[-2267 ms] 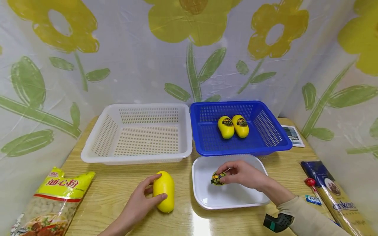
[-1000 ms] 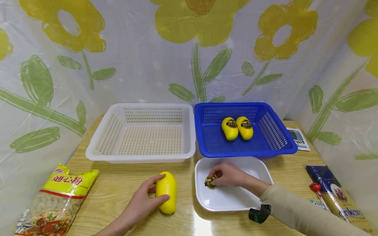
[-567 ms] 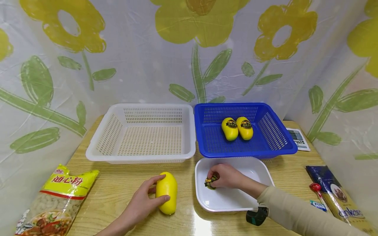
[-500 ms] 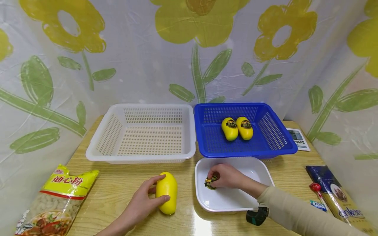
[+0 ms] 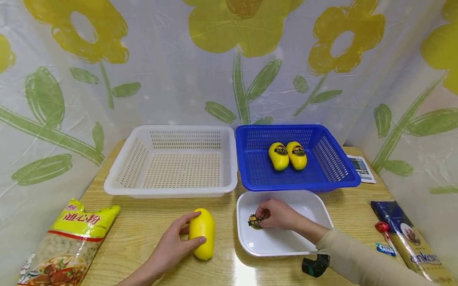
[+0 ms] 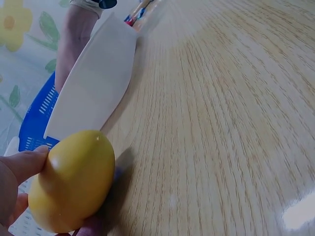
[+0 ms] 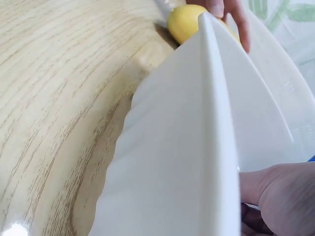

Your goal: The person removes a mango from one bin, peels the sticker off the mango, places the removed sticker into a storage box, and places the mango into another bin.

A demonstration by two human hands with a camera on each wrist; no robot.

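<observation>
A smooth yellow mango without a label lies on the wooden table, and my left hand grips it from its left side, thumb and fingers round it. The same mango fills the lower left of the left wrist view. Inside a white tub, my right hand pinches with its fingertips at the right edge of a round black-and-gold sticker. In the right wrist view the tub's wall partly hides my right hand; the sticker is hidden there.
Behind the tub stands a blue basket holding two labelled mangoes. A white basket sits left of it. A pasta bag lies at left; another packet, a red lollipop and a printed card lie at right.
My right fingertips have moved leftward in the tub with the sticker, pressed over its middle, then drawn back slightly to its right edge. The left hand keeps its grip on the mango.
</observation>
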